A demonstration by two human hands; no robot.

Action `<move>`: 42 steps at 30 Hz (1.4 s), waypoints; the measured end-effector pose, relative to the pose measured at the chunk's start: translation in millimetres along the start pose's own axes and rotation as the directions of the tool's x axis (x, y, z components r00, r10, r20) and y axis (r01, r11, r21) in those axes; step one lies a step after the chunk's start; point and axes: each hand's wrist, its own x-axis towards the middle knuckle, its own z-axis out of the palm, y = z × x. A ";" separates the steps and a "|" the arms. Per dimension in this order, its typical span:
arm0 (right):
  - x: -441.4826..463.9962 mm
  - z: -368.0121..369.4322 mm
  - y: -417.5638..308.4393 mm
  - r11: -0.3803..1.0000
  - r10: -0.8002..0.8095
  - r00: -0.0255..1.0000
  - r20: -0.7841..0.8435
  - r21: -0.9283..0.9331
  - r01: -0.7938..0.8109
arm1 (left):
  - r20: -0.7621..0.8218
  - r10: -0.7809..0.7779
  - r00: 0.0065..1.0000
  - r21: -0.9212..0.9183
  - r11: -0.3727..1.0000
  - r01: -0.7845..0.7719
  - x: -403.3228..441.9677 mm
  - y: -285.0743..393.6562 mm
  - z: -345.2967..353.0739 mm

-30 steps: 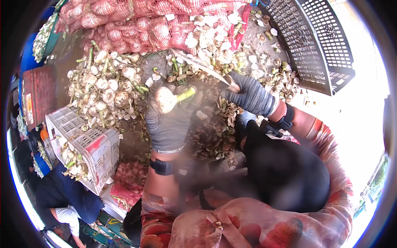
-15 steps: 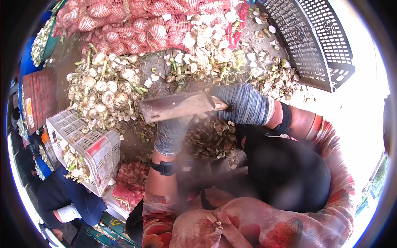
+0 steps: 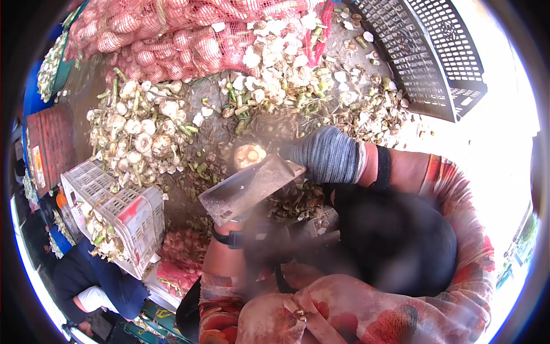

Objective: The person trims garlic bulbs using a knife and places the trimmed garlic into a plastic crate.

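My right hand [image 3: 327, 153], in a grey striped knit glove, is closed round the handle end of a cleaver [image 3: 246, 189]. Its wide, dirt-smeared blade slants down to the left, across my left hand [image 3: 243, 216], so that little more than the glove cuff shows below it. Just past the blade's upper edge, a garlic bulb [image 3: 250, 155] faces up with its pale cut side, held at my left hand; the fingers round it are hidden. Beyond lies a heap of garlic bulbs [image 3: 143, 129] with stem stubs.
Red mesh sacks of garlic [image 3: 172, 43] lie at the back. A black plastic crate [image 3: 424, 63] stands at the back right, a white crate [image 3: 123, 212] at left. Trimmed stems and skins [image 3: 366, 106] litter the floor. A person in dark clothes [image 3: 91, 281] is at lower left.
The blade has tilted, its far end dropping towards me over my left hand. The garlic bulb now shows beyond it. My right hand has shifted slightly left and towards me.
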 end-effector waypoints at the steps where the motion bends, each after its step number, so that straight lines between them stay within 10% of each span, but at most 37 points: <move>1: -1.4 5.5 4.2 1.000 -0.023 0.999 -0.028 0.007 0.023 | 0.010 -0.010 1.000 -0.070 0.998 0.011 2.5 15.8 -0.7; 11: -21.7 35.0 92.9 0.875 0.410 0.901 -0.140 -0.217 -0.432 | 0.006 -0.004 1.000 -0.217 0.976 0.005 20.5 133.2 -31.6; 13: -26.8 29.5 94.1 0.857 0.448 0.876 -0.179 -0.193 -0.478 | -0.122 -0.313 0.942 -0.531 0.822 0.205 17.0 133.8 -55.3; 14: -27.6 29.1 95.5 0.886 0.414 0.879 -0.235 -0.117 -0.448 | -0.310 -0.248 0.918 -0.435 0.895 0.095 15.2 108.3 -74.4; 16: -28.8 27.6 91.4 0.847 0.492 0.836 -0.243 -0.087 -0.524 | -0.435 -0.254 0.864 -0.893 0.243 -0.378 1.5 71.1 -134.1; 18: -30.9 27.9 94.2 0.844 0.499 0.831 -0.247 -0.079 -0.531 | -0.603 -0.415 0.682 -0.796 0.255 -0.548 -16.3 87.7 -200.1; 20: -36.7 31.4 100.6 0.858 0.480 0.834 -0.271 -0.052 -0.511 | -0.640 -0.120 0.759 -0.751 0.306 -0.585 -43.6 43.0 -273.5; 21: -36.7 30.2 101.5 0.856 0.488 0.837 -0.248 -0.053 -0.515 | -0.751 -0.452 0.481 -0.654 0.411 -0.635 -42.0 60.7 -289.4; 22: -37.5 31.4 102.7 0.869 0.469 0.840 -0.275 -0.027 -0.494 | -0.830 -0.545 0.117 -0.533 0.715 -0.452 -40.5 53.1 -315.5; 23: -38.7 30.1 104.4 0.854 0.502 0.832 -0.235 -0.017 -0.520 | -0.943 -0.332 0.035 -0.332 0.923 -0.193 -44.6 46.1 -331.4; 24: -38.7 30.6 104.8 0.858 0.494 0.832 -0.250 -0.010 -0.513 | -0.991 -0.032 -0.133 -0.066 0.964 0.256 -44.1 46.4 -345.5; 25: -38.2 31.2 105.0 0.861 0.489 0.830 -0.268 -0.003 -0.509 | -0.939 0.312 -0.143 0.140 0.728 0.671 -40.3 45.4 -357.1; 27: -28.7 13.3 82.1 0.792 0.602 0.785 -0.144 -0.021 -0.611 | -0.807 0.544 0.230 0.564 0.596 0.572 -21.0 50.3 -359.4; 31: -21.5 10.3 67.7 0.776 0.616 0.779 -0.116 -0.081 -0.625 | -0.662 0.208 0.720 0.554 0.783 0.282 85.1 29.8 -330.8; 37: -45.4 22.5 75.1 0.774 0.631 0.772 -0.081 -0.007 -0.633 | -0.380 -0.626 0.681 -0.195 0.774 0.602 168.7 -25.1 -315.0; 41: -37.9 22.5 64.1 0.771 0.636 0.770 -0.051 0.004 -0.637 | -0.478 -0.221 0.850 0.538 0.691 0.482 153.9 -60.5 -271.8; 42: -30.2 24.1 63.3 0.781 0.620 0.783 -0.050 -0.059 -0.622 | -0.318 -0.397 0.861 0.088 0.892 0.443 142.5 -22.9 -249.6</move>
